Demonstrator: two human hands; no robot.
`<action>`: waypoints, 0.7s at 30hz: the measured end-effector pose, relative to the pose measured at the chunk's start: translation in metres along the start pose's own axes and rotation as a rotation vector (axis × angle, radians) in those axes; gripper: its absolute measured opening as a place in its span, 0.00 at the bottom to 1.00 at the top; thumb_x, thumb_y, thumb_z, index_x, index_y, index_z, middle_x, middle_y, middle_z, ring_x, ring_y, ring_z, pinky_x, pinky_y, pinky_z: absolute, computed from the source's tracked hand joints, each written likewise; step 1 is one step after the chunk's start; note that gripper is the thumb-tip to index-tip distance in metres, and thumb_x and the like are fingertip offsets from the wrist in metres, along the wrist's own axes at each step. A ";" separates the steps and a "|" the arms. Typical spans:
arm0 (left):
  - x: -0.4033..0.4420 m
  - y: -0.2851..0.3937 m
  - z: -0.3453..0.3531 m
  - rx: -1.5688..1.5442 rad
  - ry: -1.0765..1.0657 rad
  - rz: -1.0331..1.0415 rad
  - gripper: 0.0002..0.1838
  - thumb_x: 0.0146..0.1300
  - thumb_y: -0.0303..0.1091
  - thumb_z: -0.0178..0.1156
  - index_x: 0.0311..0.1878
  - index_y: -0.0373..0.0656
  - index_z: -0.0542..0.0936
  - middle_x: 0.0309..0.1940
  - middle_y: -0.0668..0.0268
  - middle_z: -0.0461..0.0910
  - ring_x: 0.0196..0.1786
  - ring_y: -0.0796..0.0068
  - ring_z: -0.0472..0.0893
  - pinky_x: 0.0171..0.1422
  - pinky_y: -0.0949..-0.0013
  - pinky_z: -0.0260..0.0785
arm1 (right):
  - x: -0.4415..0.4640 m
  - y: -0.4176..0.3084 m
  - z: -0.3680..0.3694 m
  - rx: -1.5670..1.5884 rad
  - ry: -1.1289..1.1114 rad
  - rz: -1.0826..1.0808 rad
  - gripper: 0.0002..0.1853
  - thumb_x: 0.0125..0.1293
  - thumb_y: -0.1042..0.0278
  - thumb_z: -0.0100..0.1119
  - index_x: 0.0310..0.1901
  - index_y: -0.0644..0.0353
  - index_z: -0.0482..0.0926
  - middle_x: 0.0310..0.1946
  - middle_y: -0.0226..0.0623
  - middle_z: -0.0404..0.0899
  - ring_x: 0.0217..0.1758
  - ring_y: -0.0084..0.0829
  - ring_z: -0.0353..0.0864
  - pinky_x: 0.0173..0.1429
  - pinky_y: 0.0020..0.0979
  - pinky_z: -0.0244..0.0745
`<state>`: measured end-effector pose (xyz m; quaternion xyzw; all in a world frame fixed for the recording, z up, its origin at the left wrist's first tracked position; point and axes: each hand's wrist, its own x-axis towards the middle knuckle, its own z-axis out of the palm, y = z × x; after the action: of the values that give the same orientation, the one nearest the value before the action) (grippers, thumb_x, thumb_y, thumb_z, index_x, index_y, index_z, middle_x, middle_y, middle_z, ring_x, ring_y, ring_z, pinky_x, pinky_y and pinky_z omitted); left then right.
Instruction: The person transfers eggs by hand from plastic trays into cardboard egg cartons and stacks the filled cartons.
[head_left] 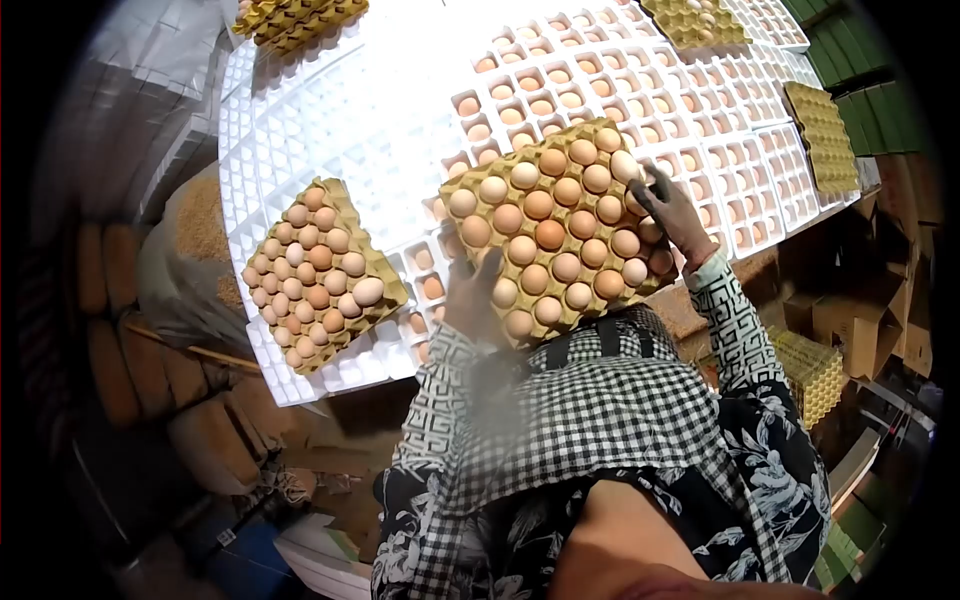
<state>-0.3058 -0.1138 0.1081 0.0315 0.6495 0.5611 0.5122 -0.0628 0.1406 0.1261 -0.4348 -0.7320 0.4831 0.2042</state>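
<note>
I have passing room over the white moulded foam trays (pixel 340 140), between the yellow-brown pulp egg tray (pixel 388 280) on the left and the similar egg-filled pulp tray (pixel 632 294) in the middle. The left hand (pixel 472 295) (blurred on my feed) crowds that gap's near end; the black-and-white checked apron (pixel 600 410) blocks the middle tray's near side.

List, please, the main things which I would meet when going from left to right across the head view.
Bag of loose brown material → left egg tray → middle egg tray → right hand → yellowish tray without eggs.
</note>
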 end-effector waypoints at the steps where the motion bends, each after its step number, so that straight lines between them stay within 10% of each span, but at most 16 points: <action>1: -0.007 0.014 0.008 0.151 0.086 0.258 0.30 0.64 0.42 0.66 0.65 0.38 0.72 0.57 0.56 0.76 0.58 0.63 0.76 0.61 0.64 0.70 | 0.010 -0.013 -0.008 -0.323 0.111 -0.165 0.32 0.62 0.52 0.67 0.63 0.65 0.73 0.54 0.45 0.79 0.58 0.43 0.78 0.62 0.39 0.72; 3: -0.010 0.041 0.012 0.713 0.425 0.657 0.30 0.60 0.42 0.68 0.63 0.37 0.74 0.59 0.49 0.75 0.62 0.53 0.74 0.66 0.57 0.67 | 0.038 -0.034 -0.010 -0.456 0.134 -0.394 0.28 0.55 0.56 0.69 0.58 0.53 0.79 0.55 0.49 0.77 0.60 0.49 0.75 0.66 0.44 0.69; 7: 0.041 0.099 0.050 1.097 0.119 1.065 0.24 0.54 0.43 0.68 0.55 0.46 0.81 0.52 0.59 0.81 0.59 0.54 0.76 0.68 0.53 0.62 | 0.096 -0.066 0.018 -1.038 -0.126 -0.618 0.27 0.48 0.52 0.73 0.53 0.45 0.84 0.60 0.38 0.75 0.66 0.44 0.70 0.67 0.44 0.68; 10: 0.087 0.119 0.089 1.511 -0.080 0.952 0.31 0.56 0.49 0.67 0.62 0.49 0.77 0.57 0.60 0.80 0.64 0.58 0.74 0.73 0.51 0.58 | 0.135 -0.069 0.024 -0.975 -0.551 -0.518 0.25 0.45 0.49 0.74 0.48 0.45 0.85 0.56 0.29 0.76 0.64 0.39 0.70 0.68 0.49 0.65; 14: 0.115 0.115 0.115 1.566 -0.300 0.925 0.33 0.54 0.49 0.68 0.63 0.48 0.75 0.56 0.58 0.80 0.62 0.57 0.76 0.72 0.53 0.58 | 0.140 -0.042 0.027 -1.061 -0.267 -1.163 0.25 0.47 0.54 0.73 0.47 0.54 0.82 0.52 0.32 0.77 0.62 0.38 0.71 0.71 0.43 0.63; 18: 0.104 0.104 0.096 1.240 -0.198 1.085 0.27 0.57 0.47 0.67 0.59 0.47 0.79 0.52 0.57 0.81 0.59 0.58 0.78 0.71 0.55 0.65 | 0.100 -0.046 -0.008 -0.436 -0.343 -0.694 0.24 0.51 0.61 0.71 0.51 0.57 0.79 0.53 0.37 0.80 0.62 0.39 0.76 0.67 0.45 0.69; 21: 0.065 0.125 0.088 -0.107 -0.142 0.312 0.23 0.54 0.32 0.61 0.55 0.41 0.79 0.44 0.61 0.80 0.45 0.72 0.80 0.48 0.70 0.76 | 0.078 -0.028 -0.042 0.769 -0.156 0.068 0.22 0.63 0.68 0.59 0.57 0.67 0.74 0.56 0.39 0.79 0.61 0.33 0.78 0.62 0.37 0.76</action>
<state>-0.3418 0.0339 0.1758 0.1443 0.5682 0.6638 0.4644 -0.0871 0.2231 0.1605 -0.3125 -0.4962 0.7601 0.2801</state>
